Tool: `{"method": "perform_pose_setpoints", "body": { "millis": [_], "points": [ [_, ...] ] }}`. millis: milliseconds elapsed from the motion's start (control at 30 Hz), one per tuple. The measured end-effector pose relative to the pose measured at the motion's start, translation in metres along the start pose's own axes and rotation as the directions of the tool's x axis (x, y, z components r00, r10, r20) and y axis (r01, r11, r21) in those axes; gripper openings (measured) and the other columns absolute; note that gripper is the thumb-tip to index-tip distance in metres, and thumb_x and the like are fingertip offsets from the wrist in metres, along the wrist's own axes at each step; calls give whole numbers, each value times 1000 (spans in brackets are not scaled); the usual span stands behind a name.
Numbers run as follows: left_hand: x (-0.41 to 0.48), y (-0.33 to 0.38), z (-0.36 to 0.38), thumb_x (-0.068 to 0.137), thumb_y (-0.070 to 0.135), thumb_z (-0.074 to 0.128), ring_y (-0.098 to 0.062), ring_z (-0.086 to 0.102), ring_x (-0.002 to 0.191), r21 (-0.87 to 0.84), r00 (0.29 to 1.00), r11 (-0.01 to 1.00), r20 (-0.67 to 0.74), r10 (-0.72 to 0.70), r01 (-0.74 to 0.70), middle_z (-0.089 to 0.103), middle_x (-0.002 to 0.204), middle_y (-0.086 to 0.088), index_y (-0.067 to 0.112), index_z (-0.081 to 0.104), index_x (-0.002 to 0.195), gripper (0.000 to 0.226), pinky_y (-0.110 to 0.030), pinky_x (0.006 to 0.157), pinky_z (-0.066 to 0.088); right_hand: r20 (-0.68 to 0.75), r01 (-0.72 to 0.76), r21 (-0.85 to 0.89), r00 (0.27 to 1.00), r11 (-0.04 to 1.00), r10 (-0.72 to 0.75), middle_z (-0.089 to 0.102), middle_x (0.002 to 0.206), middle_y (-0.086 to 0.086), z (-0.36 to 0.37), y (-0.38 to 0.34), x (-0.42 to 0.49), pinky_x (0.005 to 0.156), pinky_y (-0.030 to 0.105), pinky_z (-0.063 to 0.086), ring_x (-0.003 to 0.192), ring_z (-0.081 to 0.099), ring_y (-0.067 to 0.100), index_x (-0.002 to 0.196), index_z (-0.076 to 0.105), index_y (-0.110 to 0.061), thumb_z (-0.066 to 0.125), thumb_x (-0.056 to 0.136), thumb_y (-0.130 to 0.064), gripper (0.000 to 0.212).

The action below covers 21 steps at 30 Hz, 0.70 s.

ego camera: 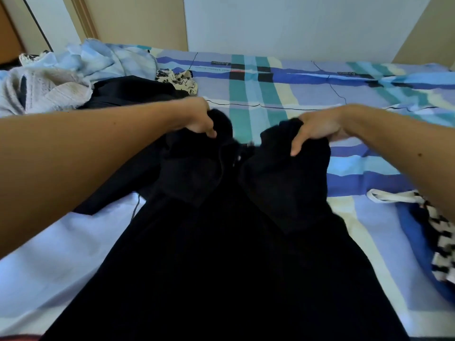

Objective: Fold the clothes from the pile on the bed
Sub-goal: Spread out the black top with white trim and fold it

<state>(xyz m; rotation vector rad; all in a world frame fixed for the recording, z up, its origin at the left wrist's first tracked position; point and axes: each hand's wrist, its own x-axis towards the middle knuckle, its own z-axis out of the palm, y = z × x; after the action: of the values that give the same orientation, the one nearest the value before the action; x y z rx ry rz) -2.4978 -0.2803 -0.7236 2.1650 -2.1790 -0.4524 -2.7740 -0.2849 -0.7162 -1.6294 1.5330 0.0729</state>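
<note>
A large black garment (pixel 221 254) lies spread down the middle of the bed, widening toward the near edge. My left hand (pixel 197 119) grips a bunch of its black fabric at the garment's far left end. My right hand (pixel 317 129) grips the matching bunch at the far right end, thumb lying over the cloth. Both bunches are lifted a little off the striped bedsheet (pixel 258 94). A pile of clothes (pixel 73 77) sits at the back left: pale blue, grey-white and floral pieces, with another black piece (pixel 133 92) beside it.
At the right edge lies a blue item with black-and-white checked cloth (pixel 433 242). Behind the bed stands a white wall, with a door frame at the back left. Bare sheet shows at the back right.
</note>
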Motion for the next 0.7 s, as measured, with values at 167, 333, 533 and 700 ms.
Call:
{"method": "perform_pose_setpoints", "body": {
  "millis": [167, 333, 533, 700],
  "points": [
    [36, 9, -49, 85, 37, 71, -37, 59, 114, -179, 906, 983, -422, -47, -33, 60, 127, -19, 4, 56, 128, 56, -41, 93, 50, -755, 27, -214, 630, 977, -183, 63, 118, 16, -55, -31, -1, 83, 35, 52, 102, 63, 34, 122, 61, -11, 79, 72, -14, 53],
    [31, 11, -68, 81, 30, 76, -23, 59, 84, -171, 811, 958, -577, 92, -230, 61, 91, -8, 8, 67, 96, 28, -30, 70, 42, -803, 185, -347, 447, 919, -393, 61, 124, 14, -73, -34, -22, 89, 38, 48, 113, 57, 32, 126, 54, -14, 79, 69, -17, 62],
    [-47, -21, -15, 75, 2, 71, -29, 63, 93, -30, 754, 830, -437, 491, -557, 67, 97, -10, 6, 66, 102, 28, -30, 79, 44, -701, 449, -314, 484, 837, -523, 60, 85, 2, 17, 25, -69, 60, 23, 38, 79, 54, 22, 102, 50, -9, 80, 70, -4, 44],
    [-116, -51, 46, 66, 5, 65, -14, 56, 87, 137, 763, 751, 131, 633, -647, 51, 98, 11, 28, 59, 90, 33, -39, 74, 48, -28, 357, -231, 927, 905, -373, 62, 84, -6, 78, 99, -118, 74, 24, 45, 78, 58, 8, 91, 61, -14, 93, 66, -17, 41]
  ]
}}
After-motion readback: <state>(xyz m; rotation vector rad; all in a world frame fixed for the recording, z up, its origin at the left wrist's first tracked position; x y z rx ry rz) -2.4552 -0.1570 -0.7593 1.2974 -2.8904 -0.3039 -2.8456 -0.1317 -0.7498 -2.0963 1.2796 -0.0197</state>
